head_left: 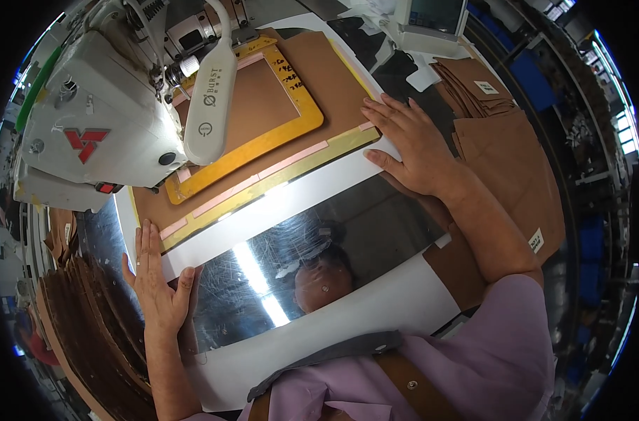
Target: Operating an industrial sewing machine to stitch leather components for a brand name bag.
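A brown fabric piece (330,74) lies on a white sheet (326,179), partly beneath the head of a sewing machine (116,91). On the fabric rests a yellow rectangular frame (309,121) with handwritten marks and an open middle. Along the fabric's near edge runs a yellow strip (281,184) with pink tape pieces. My left hand (161,288) lies flat at the near left corner of the sheet, fingers extended forward, thumb apart. My right hand (412,144) is spread at the right end of the yellow strip, fingertips on the edge. Neither hand grips anything.
A shiny metal work surface (361,224) lies nearest me, with a white sheet (376,323) along its front. Brown fabric stacks (512,154) sit at the right. Dark brown layered pieces (88,323) stand at the left. A screen unit (435,17) stands at the back.
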{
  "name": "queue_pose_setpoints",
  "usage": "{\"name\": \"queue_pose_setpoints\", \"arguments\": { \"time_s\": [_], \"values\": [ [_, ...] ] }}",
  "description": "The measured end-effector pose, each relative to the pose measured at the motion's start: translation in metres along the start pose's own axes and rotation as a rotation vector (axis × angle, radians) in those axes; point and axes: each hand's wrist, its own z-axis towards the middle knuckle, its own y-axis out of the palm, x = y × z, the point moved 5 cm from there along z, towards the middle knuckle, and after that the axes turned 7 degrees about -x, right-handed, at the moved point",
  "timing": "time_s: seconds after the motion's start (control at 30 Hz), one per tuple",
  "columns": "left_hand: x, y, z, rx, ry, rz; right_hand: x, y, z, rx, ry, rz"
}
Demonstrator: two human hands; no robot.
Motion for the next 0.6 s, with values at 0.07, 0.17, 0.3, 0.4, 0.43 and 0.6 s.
{"name": "queue_pose_setpoints", "arguments": {
  "time_s": [0.07, 0.17, 0.3, 0.4, 0.43, 0.6],
  "values": [
    [0.001, 0.001, 0.003, -0.007, 0.002, 0.010, 0.000, -0.001, -0.001, 0.017, 0.005, -0.026],
    [-0.001, 0.001, 0.003, -0.010, -0.010, 0.030, -0.001, 0.000, 0.000, 0.001, 0.010, -0.027],
    [0.000, 0.000, 0.002, 0.019, -0.009, 0.025, -0.003, -0.002, 0.002, 0.000, -0.004, -0.035],
    [0.000, 0.004, 0.009, 0.009, 0.005, -0.006, -0.004, -0.003, 0.003, -0.025, 0.009, -0.050],
    [0.000, 0.003, 0.006, 0.001, -0.007, -0.028, -0.004, -0.004, 0.003, -0.027, 0.018, -0.045],
    [-0.003, -0.006, -0.003, 0.099, -0.052, -0.079, -0.012, -0.003, 0.010, -0.041, -0.044, 0.022]
  ]
}}
